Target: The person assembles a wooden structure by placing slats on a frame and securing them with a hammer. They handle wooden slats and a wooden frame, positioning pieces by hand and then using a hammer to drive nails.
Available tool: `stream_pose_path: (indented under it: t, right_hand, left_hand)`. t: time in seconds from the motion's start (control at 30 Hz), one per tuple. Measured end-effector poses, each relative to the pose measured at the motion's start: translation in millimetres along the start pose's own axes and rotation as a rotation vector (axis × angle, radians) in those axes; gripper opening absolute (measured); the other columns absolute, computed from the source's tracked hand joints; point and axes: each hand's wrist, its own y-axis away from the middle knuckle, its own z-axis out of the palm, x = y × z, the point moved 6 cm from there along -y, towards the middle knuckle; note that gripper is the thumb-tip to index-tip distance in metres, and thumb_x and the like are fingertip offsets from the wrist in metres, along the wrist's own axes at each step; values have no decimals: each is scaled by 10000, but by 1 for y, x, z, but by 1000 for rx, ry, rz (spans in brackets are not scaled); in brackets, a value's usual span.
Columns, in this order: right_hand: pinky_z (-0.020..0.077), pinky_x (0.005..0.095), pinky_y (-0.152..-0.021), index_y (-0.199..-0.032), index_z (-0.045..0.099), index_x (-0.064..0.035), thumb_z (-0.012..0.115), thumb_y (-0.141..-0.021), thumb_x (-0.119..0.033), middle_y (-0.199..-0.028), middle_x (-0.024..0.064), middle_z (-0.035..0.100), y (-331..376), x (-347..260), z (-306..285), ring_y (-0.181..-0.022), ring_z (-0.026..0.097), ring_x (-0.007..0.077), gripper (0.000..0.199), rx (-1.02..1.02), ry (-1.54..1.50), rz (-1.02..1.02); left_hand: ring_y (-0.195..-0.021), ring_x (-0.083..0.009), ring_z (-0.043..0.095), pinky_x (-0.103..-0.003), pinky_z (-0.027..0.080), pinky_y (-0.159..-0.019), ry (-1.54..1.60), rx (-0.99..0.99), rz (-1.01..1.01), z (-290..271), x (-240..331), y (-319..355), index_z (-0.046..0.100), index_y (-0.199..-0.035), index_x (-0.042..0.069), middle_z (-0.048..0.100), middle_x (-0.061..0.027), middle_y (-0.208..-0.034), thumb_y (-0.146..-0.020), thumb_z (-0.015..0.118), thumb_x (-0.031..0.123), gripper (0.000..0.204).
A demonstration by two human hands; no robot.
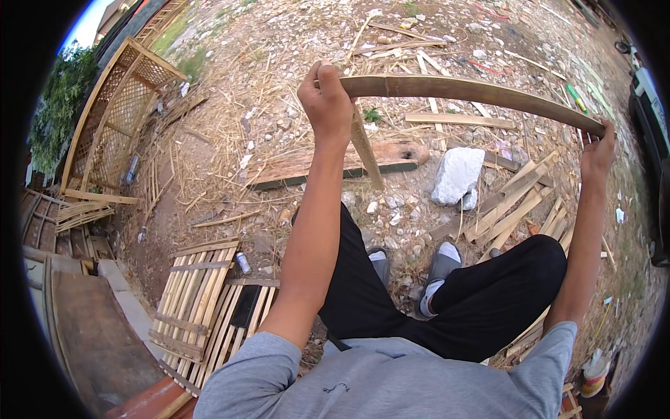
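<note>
Brown flat bamboo strip (447,88) spans left hand (326,108) to right hand (598,157), fingers clamped near both ends, likely for control.

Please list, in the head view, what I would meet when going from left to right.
Green tree → wooden lattice panel → small cylindrical can → left hand → long flat strip held between both hands → right hand.
</note>
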Motion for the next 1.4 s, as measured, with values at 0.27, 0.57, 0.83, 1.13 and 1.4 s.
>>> stream_pose_path:
  t: [0.27, 0.57, 0.83, 1.13, 1.4]
  right_hand:
    - [513, 410, -790, -1071, 436, -12, 611, -816, -125, -995, 162, 582, 8, -26, 6, -926, 597, 264, 329, 54, -136, -178]
    - [525, 427, -791, -1048, 447, 3, 587, -820, -105, -981, 177, 584, 11, -46, 15, -892, 608, 276, 288, 10, -203, -339]
    - [533, 413, -791, -1047, 467, -12, 581, -819, -107, -973, 169, 593, 12, -48, 19, -927, 618, 265, 273, -25, -165, -328]
    - [525, 377, -781, -1110, 415, -43, 597, -819, -116, -989, 119, 589, 21, -45, 16, -935, 609, 222, 351, 11, -77, -252]
    - [525, 343, -769, -1090, 427, -75, 627, -816, -145, -1005, 102, 601, 26, -35, 15, -937, 609, 199, 346, 34, -32, -171]
  left_hand:
    - [-441, -96, 449, -245, 370, -392, 183, 45, 201, -4, 29, 4, 501, -694, 32, 501, -28, -582, -929, 469, 246, 320]
    - [-580, -133, 506, -255, 443, -525, 238, 106, 176, -17, 42, 9, 472, -728, 56, 451, -31, -624, -909, 456, 259, 272]
    - [-580, -121, 480, -257, 447, -548, 298, 97, 194, -15, 36, 6, 430, -665, 67, 400, -18, -624, -890, 483, 213, 273]
    - [-417, -115, 438, -252, 357, -382, 259, 120, 176, -9, 13, -2, 441, -624, 55, 459, -45, -528, -928, 428, 209, 341]
    - [-410, -104, 420, -257, 341, -388, 207, 103, 226, 8, -6, -30, 451, -607, 53, 450, -24, -525, -940, 438, 236, 380]
